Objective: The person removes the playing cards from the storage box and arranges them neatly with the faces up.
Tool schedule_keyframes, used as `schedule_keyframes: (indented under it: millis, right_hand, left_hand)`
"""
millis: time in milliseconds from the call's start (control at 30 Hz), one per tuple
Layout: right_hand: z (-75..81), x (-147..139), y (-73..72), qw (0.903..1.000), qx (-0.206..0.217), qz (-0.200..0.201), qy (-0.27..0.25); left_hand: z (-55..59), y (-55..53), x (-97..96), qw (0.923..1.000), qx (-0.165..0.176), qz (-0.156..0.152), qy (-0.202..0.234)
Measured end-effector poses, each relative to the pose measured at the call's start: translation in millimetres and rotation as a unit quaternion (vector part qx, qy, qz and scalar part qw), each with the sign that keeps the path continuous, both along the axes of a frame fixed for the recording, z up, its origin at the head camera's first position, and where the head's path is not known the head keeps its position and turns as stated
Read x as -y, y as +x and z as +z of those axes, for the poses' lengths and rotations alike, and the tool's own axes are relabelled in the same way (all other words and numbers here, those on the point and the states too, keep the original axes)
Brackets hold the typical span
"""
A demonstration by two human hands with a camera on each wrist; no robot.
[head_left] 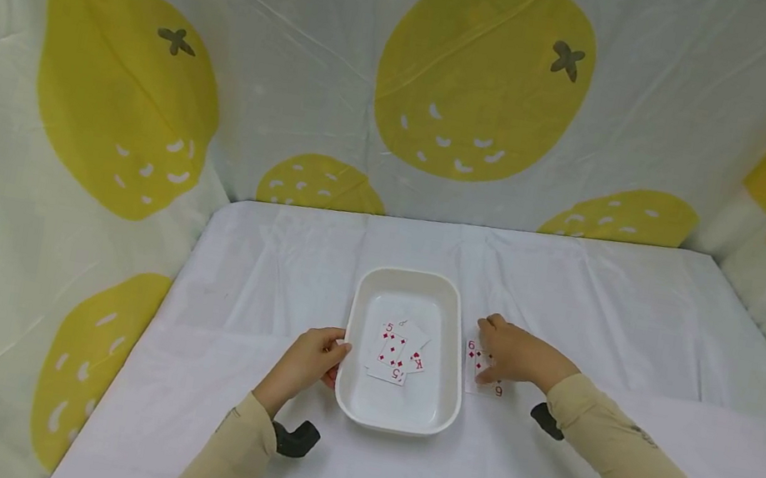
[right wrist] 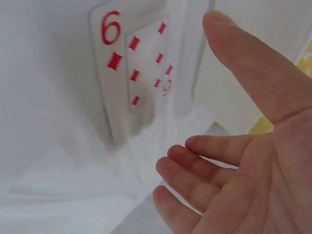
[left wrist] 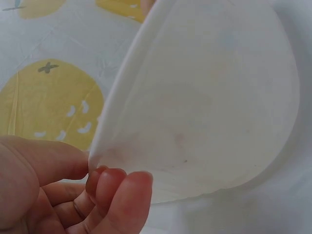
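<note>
A white plastic tray [head_left: 363,286] stands on the table with a few overlapping playing cards inside. The five of diamonds [head_left: 392,350] lies on top, and a king [head_left: 418,362] shows beneath it. My left hand [head_left: 307,362] pinches the tray's left rim, thumb on one side of the wall and fingertips on the other, as the left wrist view shows the tray wall [left wrist: 209,112]. Just right of the tray a six of diamonds [right wrist: 141,63] lies face up on the cloth. Over it hovers my right hand [head_left: 519,353], thumb and fingers spread apart, holding nothing.
White cloth [head_left: 604,327] covers the table. Behind and at both sides hang white curtains printed with yellow lemons [head_left: 486,74]. A black device [head_left: 296,438] sits at the left wrist, another [head_left: 546,420] at the right.
</note>
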State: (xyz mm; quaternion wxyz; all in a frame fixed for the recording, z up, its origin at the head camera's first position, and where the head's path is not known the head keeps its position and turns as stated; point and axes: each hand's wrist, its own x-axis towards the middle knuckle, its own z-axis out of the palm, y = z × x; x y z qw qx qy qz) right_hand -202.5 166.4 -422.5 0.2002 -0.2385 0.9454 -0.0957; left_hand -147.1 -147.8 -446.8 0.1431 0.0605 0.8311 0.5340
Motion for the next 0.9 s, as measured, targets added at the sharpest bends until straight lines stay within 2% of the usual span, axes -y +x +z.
schedule_keyframes:
  millis: [100,233,333,467,667,733,900]
  right_hand:
    - [14.5,3,-4.6,0.9997,-0.012,-0.004,-0.019]
    - [36.6,10,-11.3,0.9982,-0.044,0.012,-0.04]
    - [50.2,23,-14.9,0.9963,-0.066,0.026,-0.049]
    - [62.1,48,-16.2,0.9946,-0.075,0.045,-0.056]
    - [67.1,91,-15.5,0.9943,-0.067,0.073,-0.038]
    - [65.7,105,-15.5,0.9943,-0.067,0.081,-0.019]
    - [57.1,133,-14.2,0.9951,-0.037,0.089,0.022]
  left_hand:
    - [0.4,0.2,0.3,1.0,0.0,0.001,-0.001]
    - [1.0,0.0,0.4,1.0,-0.001,0.0,-0.001]
    - [1.2,-0.1,0.6,1.0,-0.002,0.0,0.0]
    - [1.4,-0.3,1.1,1.0,-0.005,-0.002,-0.004]
    - [1.9,-0.3,2.1,1.0,-0.005,-0.004,-0.003]
    - [1.9,-0.2,2.3,1.0,-0.004,-0.004,-0.002]
    - [0.3,-0.8,2.1,0.9999,-0.009,-0.005,-0.003]
